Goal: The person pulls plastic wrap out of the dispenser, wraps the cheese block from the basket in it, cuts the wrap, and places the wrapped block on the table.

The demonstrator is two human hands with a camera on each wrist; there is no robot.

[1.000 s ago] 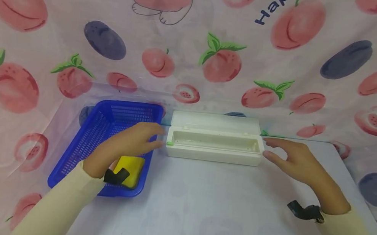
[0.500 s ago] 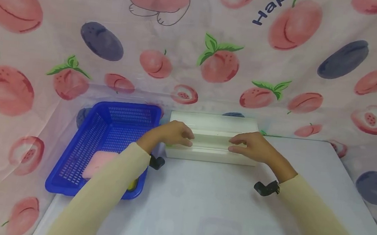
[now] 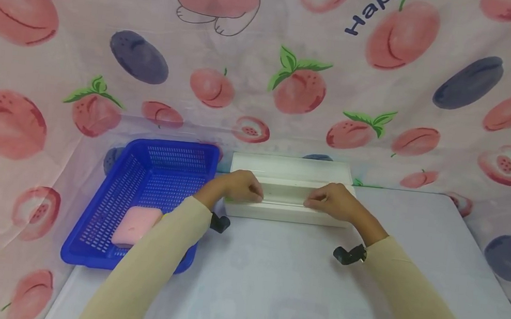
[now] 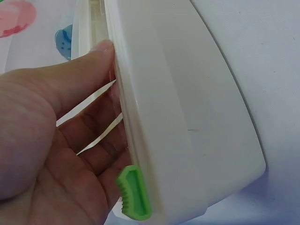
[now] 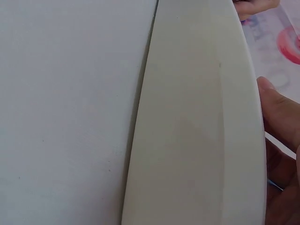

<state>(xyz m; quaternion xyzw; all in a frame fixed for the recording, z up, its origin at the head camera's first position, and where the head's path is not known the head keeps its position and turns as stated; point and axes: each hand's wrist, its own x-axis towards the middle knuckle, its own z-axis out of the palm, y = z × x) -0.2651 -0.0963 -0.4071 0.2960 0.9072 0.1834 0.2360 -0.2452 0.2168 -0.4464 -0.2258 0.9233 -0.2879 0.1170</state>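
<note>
A long white box [image 3: 287,214] with its lid [image 3: 292,168] raised stands at the table's back; it looks like a cling film dispenser. In the left wrist view a green slider [image 4: 134,193] sits on its rim. My left hand [image 3: 240,185] reaches over the left part of the trough, thumb and fingers drawn together at the front rim. Mirroring it, my right hand [image 3: 336,202] has its fingers bent at the right part of the same rim. Both wrist views show a thumb at the rim and fingers behind it. Whether clear film lies between them cannot be made out.
Left of the box stands a blue plastic basket [image 3: 90,215], holding a pink sponge-like block [image 3: 136,226] and a yellow item mostly behind my left sleeve [image 3: 156,258]. Beneath is a white table [image 3: 271,275]. A fruit-print cloth [image 3: 258,40] hangs close behind.
Both hands have come inward from the box's ends over its trough. Within the last half second, their thumbs and fingers have drawn together at the front rim. The box stays in place.
</note>
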